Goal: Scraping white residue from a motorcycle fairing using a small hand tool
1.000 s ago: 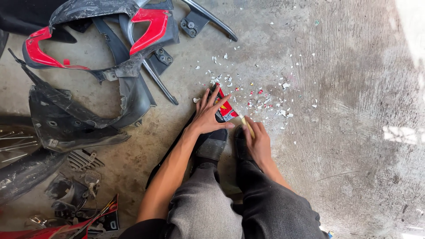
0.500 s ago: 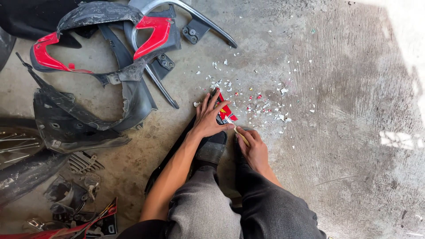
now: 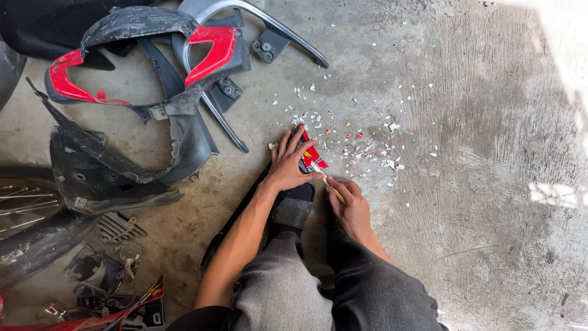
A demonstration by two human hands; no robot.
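1. The left hand [image 3: 286, 167] lies flat with fingers spread, pressing down on a long black panel [image 3: 242, 214] that carries a red sticker [image 3: 312, 156] at its far end. It grips nothing.
2. The right hand [image 3: 350, 205] has its fingers closed around a thin yellowish scraping tool [image 3: 331, 190], whose tip meets the edge of the sticker just beside the left fingertips.
3. Compared with a second ago, both hands sit in nearly the same spot; the right has drawn slightly back toward the body, which reads as short repeated scraping strokes with part of the sticker left in place.
4. White and red flakes [image 3: 361, 144] lie scattered on the concrete floor [image 3: 490, 184] just beyond the panel.
5. A black sandal [image 3: 294, 208] rests on the panel below the left wrist, and grey trousers [image 3: 324, 294] fill the lower frame.
6. Well to the left lie red-and-black fairing pieces [image 3: 153, 79].
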